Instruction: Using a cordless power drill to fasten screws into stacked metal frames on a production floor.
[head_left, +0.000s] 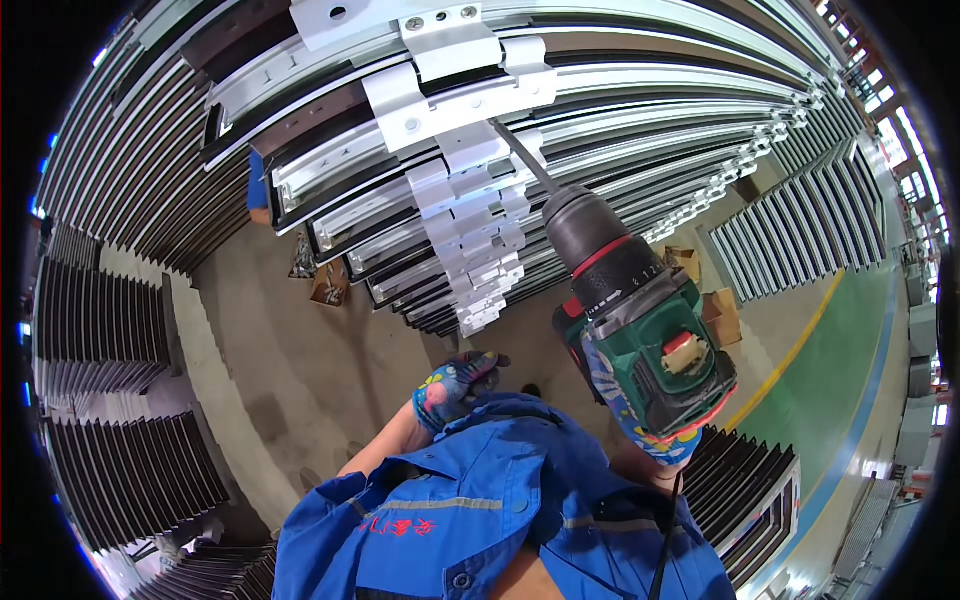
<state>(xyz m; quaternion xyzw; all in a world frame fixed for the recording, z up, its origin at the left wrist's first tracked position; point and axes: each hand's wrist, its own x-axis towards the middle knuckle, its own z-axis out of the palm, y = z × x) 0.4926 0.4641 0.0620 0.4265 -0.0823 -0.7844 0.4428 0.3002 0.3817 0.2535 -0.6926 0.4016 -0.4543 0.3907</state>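
A green and black cordless drill (640,300) is gripped in my right hand (668,446), which wears a blue flowered glove and is mostly hidden behind the tool. Its long bit (525,158) points up and left, with the tip at the lower edge of a white hinge plate (470,108); contact cannot be made out. That plate sits on a white and dark metal frame, one of several stacked in a row. In front of my waist, my left hand (457,388), in a matching glove, has curled fingers. What they hold, if anything, is hidden.
More hinge plates (465,225) line the frames below. Small cardboard boxes (330,284) of metal parts stand on the floor left, another box (722,318) right. Stacks of dark frames (130,470) flank me. A green floor lane (815,355) runs along the right.
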